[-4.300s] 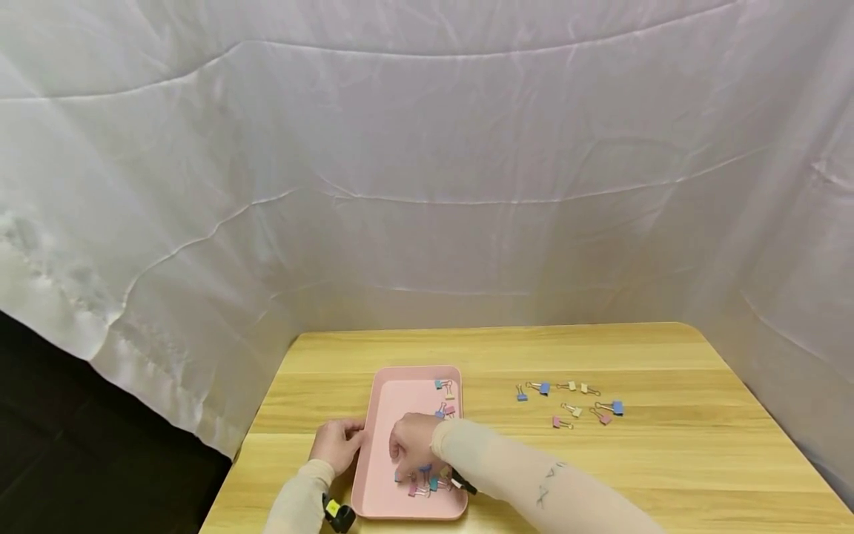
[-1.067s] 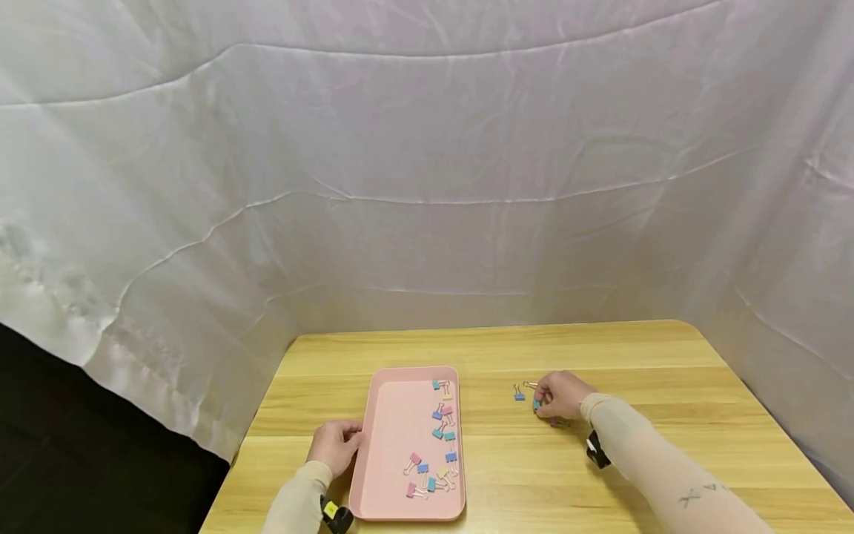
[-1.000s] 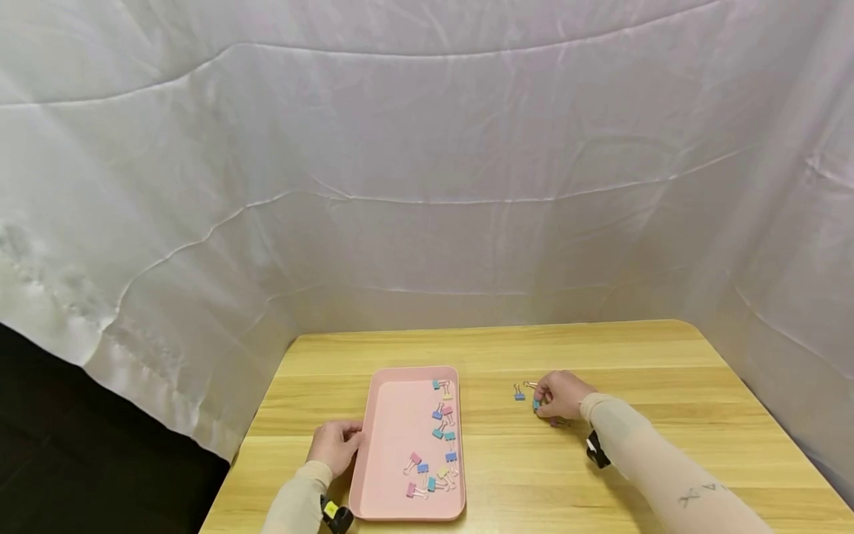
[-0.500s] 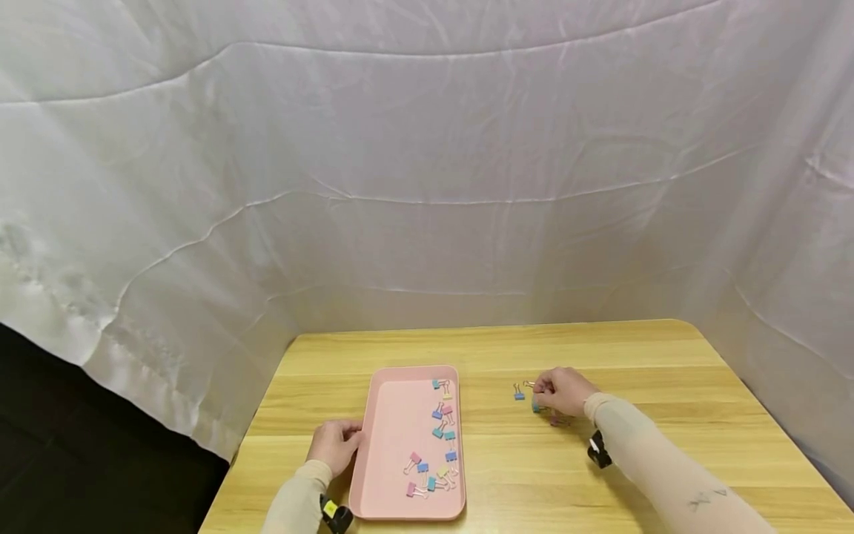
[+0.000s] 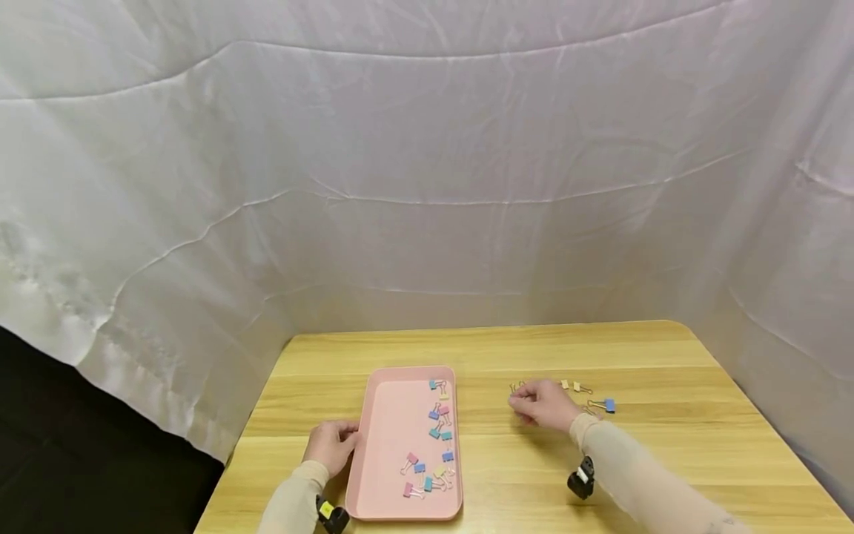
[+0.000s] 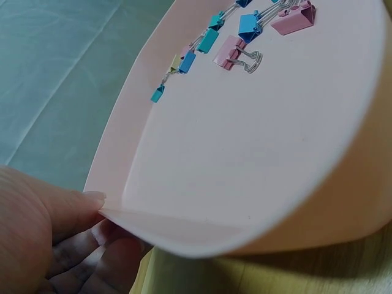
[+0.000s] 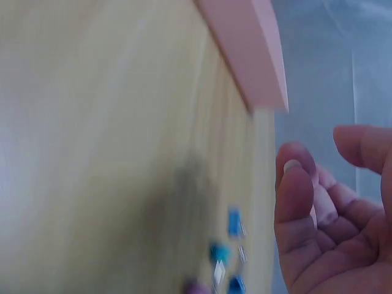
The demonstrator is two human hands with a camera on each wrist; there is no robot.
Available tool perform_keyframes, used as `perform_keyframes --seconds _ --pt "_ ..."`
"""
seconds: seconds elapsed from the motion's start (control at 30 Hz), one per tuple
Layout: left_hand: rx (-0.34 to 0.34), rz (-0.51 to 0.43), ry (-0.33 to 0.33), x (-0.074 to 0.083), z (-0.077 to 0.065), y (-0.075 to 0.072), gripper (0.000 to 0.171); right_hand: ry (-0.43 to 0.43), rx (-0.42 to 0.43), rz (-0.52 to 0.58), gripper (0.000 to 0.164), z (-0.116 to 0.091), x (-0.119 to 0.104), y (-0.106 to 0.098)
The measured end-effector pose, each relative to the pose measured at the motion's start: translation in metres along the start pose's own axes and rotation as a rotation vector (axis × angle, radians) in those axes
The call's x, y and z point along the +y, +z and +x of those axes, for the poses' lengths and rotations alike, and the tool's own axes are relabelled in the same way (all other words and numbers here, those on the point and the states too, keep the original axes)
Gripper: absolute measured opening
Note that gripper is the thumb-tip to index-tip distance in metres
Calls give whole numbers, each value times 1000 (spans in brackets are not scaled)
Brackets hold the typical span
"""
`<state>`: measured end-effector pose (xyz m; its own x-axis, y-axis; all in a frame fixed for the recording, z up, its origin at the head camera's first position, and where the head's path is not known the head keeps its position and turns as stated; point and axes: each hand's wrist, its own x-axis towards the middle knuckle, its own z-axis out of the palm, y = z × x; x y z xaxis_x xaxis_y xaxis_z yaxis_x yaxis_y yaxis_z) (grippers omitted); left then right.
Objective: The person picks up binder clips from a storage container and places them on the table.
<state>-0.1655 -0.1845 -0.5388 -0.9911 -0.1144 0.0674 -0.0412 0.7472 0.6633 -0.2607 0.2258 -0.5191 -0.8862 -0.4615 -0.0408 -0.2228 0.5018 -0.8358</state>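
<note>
My left hand (image 5: 329, 447) pinches the left wall of a pink tray (image 5: 356, 475); in the left wrist view the thumb lies at the corner of its rim (image 6: 177, 252) with the fingers outside. Binder clips in pink, blue, teal and yellow lie inside, mostly along the right side, among them a pink binder clip (image 6: 228, 52). My right hand (image 5: 547, 405) is above the table, right of the tray, thumb and forefinger apart with nothing between them. Below it in the right wrist view, blurred, lie a blue binder clip (image 7: 234, 222) and a teal binder clip (image 7: 218, 252).
Right of my right hand, on the wooden table (image 5: 640, 460), are a blue binder clip (image 5: 606, 405) and a yellow binder clip (image 5: 580, 388); my hand and wrist partly hide others. A pale curtain (image 5: 427, 245) hangs behind the table.
My right hand went from over the tray to the clips on the table, held its fingertips at a teal binder clip, then shifted left off it. My left hand stays at the tray.
</note>
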Motion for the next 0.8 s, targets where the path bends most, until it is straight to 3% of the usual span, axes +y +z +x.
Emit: perform_keyframes --seconds 0.3,0.53,0.8 --pt "-7 -17 -1 3 -2 -1 15 118 -49 292 37 -12 -22 49" --pt "0 -27 -6 4 -4 -2 16 164 -71 331 35 -6 -34 79" --pt "15 -18 10 4 -4 -3 15 201 -69 399 30 1 -45 101"
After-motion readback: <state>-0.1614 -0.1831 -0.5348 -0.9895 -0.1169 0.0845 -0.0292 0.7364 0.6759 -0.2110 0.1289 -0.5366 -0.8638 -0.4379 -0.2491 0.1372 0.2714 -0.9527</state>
